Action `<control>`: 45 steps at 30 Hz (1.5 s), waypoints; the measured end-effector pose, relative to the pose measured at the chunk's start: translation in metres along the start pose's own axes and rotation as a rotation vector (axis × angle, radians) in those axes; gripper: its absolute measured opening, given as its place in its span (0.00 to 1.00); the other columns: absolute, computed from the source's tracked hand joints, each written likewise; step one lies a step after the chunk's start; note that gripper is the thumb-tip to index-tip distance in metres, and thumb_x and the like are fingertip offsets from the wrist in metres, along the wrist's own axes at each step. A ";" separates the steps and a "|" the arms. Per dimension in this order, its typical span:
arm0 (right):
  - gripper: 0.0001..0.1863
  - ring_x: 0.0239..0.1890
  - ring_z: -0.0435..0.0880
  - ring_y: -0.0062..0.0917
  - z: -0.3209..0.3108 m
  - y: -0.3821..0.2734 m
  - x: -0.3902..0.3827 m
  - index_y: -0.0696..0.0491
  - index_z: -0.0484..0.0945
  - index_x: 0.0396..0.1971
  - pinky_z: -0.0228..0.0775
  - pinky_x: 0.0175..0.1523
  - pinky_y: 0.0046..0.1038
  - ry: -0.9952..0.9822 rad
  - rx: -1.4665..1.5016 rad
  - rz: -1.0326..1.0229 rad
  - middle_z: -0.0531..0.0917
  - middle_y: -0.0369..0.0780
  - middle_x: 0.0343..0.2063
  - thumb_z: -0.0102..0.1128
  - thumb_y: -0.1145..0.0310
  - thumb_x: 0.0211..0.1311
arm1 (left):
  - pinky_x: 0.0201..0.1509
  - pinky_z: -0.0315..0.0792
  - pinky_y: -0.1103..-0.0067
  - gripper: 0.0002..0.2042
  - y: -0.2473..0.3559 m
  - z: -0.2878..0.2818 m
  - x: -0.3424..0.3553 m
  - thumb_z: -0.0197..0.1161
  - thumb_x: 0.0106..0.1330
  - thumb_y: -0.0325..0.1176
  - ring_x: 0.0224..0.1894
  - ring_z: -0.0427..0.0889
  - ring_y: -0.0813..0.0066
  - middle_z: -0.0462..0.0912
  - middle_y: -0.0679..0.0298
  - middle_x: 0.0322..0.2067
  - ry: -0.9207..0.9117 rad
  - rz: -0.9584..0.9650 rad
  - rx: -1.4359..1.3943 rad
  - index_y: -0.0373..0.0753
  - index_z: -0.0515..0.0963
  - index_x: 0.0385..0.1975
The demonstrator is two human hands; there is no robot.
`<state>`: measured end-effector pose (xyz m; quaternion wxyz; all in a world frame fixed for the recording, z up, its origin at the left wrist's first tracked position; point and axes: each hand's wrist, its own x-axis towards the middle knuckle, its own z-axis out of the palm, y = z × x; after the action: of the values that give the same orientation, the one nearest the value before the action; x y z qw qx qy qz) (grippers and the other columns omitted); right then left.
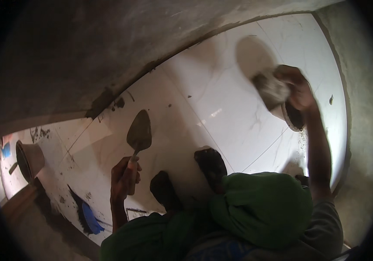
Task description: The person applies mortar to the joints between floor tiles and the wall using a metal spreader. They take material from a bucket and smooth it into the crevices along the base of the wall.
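Observation:
My left hand [122,179] is closed round the handle of a pointed trowel [140,130], whose blade points away from me above the pale tiled floor. At the right, my right arm reaches forward over the tiles. Its hand [299,89] grips a grey and whitish lump [274,90], smeared by motion, so its kind does not show. Just under and beside that hand stands a bucket [298,128] with a crusted rim, partly hidden by the hand and forearm.
Grey walls [108,48] border the white marbled tiles [221,95]. Another bucket [33,158] stands at the far left. A brush with a blue part [90,217] lies at lower left. Dark crumbs [119,102] dot the floor near the wall. My dark-shod feet [211,167] stand at centre.

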<state>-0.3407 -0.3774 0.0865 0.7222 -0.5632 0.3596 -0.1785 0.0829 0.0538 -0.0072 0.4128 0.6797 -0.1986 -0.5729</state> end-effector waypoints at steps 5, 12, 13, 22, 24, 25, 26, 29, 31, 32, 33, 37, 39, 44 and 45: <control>0.18 0.57 0.85 0.24 0.053 0.145 0.121 0.60 0.83 0.52 0.75 0.62 0.28 0.183 0.107 0.039 0.87 0.38 0.51 0.64 0.63 0.71 | 0.29 0.74 0.79 0.24 -0.002 -0.004 -0.020 0.58 0.79 0.50 0.25 0.78 0.79 0.80 0.63 0.32 0.060 -0.004 -0.024 0.31 0.79 0.54; 0.14 0.44 0.91 0.35 0.132 0.136 0.186 0.52 0.86 0.54 0.84 0.46 0.32 0.450 -1.004 -0.568 0.91 0.45 0.41 0.60 0.66 0.73 | 0.27 0.72 0.79 0.20 -0.034 -0.029 -0.065 0.59 0.80 0.46 0.24 0.77 0.81 0.81 0.64 0.32 0.220 -0.029 -0.093 0.32 0.80 0.53; 0.16 0.43 0.90 0.37 0.131 0.137 0.194 0.48 0.86 0.55 0.84 0.45 0.37 0.463 -1.159 -0.607 0.91 0.43 0.42 0.60 0.67 0.70 | 0.27 0.72 0.79 0.20 -0.039 -0.029 -0.065 0.59 0.80 0.46 0.23 0.77 0.81 0.81 0.64 0.32 0.217 -0.008 -0.147 0.32 0.81 0.53; 0.27 0.50 0.88 0.44 0.142 0.192 0.227 0.48 0.76 0.66 0.84 0.52 0.46 0.559 -1.554 -0.512 0.85 0.44 0.57 0.57 0.70 0.66 | 0.27 0.72 0.80 0.19 -0.054 -0.032 -0.051 0.60 0.80 0.46 0.23 0.76 0.81 0.80 0.65 0.31 0.195 -0.057 -0.269 0.33 0.81 0.52; 0.27 0.51 0.88 0.45 0.147 0.209 0.235 0.49 0.75 0.67 0.83 0.53 0.47 0.588 -1.572 -0.538 0.83 0.46 0.60 0.57 0.70 0.66 | 0.27 0.72 0.80 0.19 -0.056 -0.035 -0.046 0.60 0.80 0.46 0.23 0.76 0.82 0.80 0.65 0.31 0.170 -0.054 -0.287 0.33 0.81 0.52; 0.28 0.52 0.87 0.45 0.144 0.216 0.240 0.50 0.75 0.66 0.83 0.54 0.48 0.610 -1.599 -0.539 0.83 0.47 0.60 0.57 0.71 0.64 | 0.27 0.72 0.79 0.19 -0.053 -0.033 -0.044 0.60 0.80 0.46 0.23 0.75 0.81 0.80 0.65 0.31 0.174 -0.063 -0.297 0.33 0.81 0.52; 0.28 0.54 0.87 0.45 0.140 0.222 0.243 0.52 0.75 0.65 0.82 0.55 0.49 0.633 -1.629 -0.539 0.82 0.49 0.60 0.58 0.71 0.63 | 0.27 0.72 0.79 0.19 -0.053 -0.031 -0.041 0.60 0.80 0.46 0.23 0.75 0.81 0.80 0.65 0.31 0.175 -0.071 -0.307 0.33 0.81 0.52; 0.22 0.52 0.88 0.46 0.170 0.204 0.250 0.53 0.79 0.57 0.82 0.54 0.50 0.520 -1.580 -0.189 0.84 0.52 0.56 0.59 0.70 0.61 | 0.27 0.72 0.79 0.19 -0.059 -0.035 -0.042 0.60 0.80 0.47 0.23 0.75 0.81 0.80 0.65 0.31 0.171 -0.025 -0.338 0.33 0.81 0.51; 0.17 0.50 0.88 0.46 0.182 0.187 0.254 0.54 0.81 0.51 0.82 0.52 0.50 0.441 -1.631 -0.112 0.84 0.52 0.53 0.59 0.69 0.61 | 0.27 0.72 0.79 0.20 -0.058 -0.033 -0.035 0.60 0.80 0.47 0.23 0.75 0.81 0.80 0.65 0.30 0.160 -0.033 -0.361 0.33 0.81 0.52; 0.14 0.48 0.89 0.46 0.186 0.182 0.256 0.54 0.83 0.44 0.82 0.50 0.49 0.362 -1.673 -0.040 0.85 0.53 0.51 0.59 0.67 0.61 | 0.27 0.72 0.79 0.20 -0.058 -0.031 -0.029 0.60 0.79 0.47 0.23 0.75 0.81 0.80 0.65 0.30 0.154 -0.037 -0.380 0.33 0.81 0.52; 0.14 0.48 0.89 0.46 0.192 0.179 0.255 0.54 0.83 0.44 0.82 0.50 0.49 0.369 -1.678 -0.043 0.85 0.53 0.51 0.59 0.67 0.61 | 0.27 0.72 0.79 0.20 -0.056 -0.032 -0.024 0.60 0.79 0.47 0.23 0.75 0.81 0.80 0.65 0.30 0.149 -0.031 -0.383 0.33 0.81 0.52; 0.09 0.38 0.89 0.47 0.218 0.159 0.223 0.51 0.85 0.37 0.81 0.43 0.49 0.300 -1.581 -0.134 0.87 0.52 0.35 0.60 0.67 0.59 | 0.27 0.72 0.80 0.20 -0.053 -0.031 -0.009 0.60 0.79 0.48 0.23 0.76 0.81 0.80 0.64 0.31 0.096 0.016 -0.372 0.33 0.81 0.52; 0.09 0.30 0.88 0.49 0.218 0.155 0.209 0.48 0.86 0.36 0.81 0.39 0.49 0.317 -1.510 -0.313 0.86 0.48 0.23 0.59 0.67 0.59 | 0.27 0.72 0.80 0.21 -0.053 -0.036 -0.013 0.60 0.79 0.48 0.23 0.76 0.81 0.80 0.64 0.31 0.104 0.015 -0.371 0.33 0.81 0.52; 0.13 0.40 0.90 0.49 0.143 0.128 0.237 0.53 0.88 0.36 0.83 0.48 0.49 0.625 -1.628 -0.112 0.89 0.51 0.31 0.57 0.63 0.62 | 0.27 0.72 0.80 0.20 -0.055 -0.046 -0.028 0.60 0.79 0.48 0.22 0.76 0.81 0.80 0.64 0.31 0.166 0.030 -0.362 0.33 0.81 0.52; 0.13 0.40 0.90 0.49 0.136 0.125 0.247 0.53 0.88 0.36 0.83 0.48 0.49 0.625 -1.632 -0.116 0.89 0.51 0.31 0.57 0.63 0.62 | 0.27 0.72 0.80 0.20 -0.060 -0.048 -0.030 0.60 0.79 0.48 0.22 0.76 0.81 0.80 0.64 0.31 0.166 0.033 -0.367 0.33 0.81 0.52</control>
<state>-0.0937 -0.4104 -0.0953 -0.0480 -0.8470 0.5273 -0.0483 0.1080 0.1270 -0.0357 0.5539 0.6348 -0.0673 -0.5345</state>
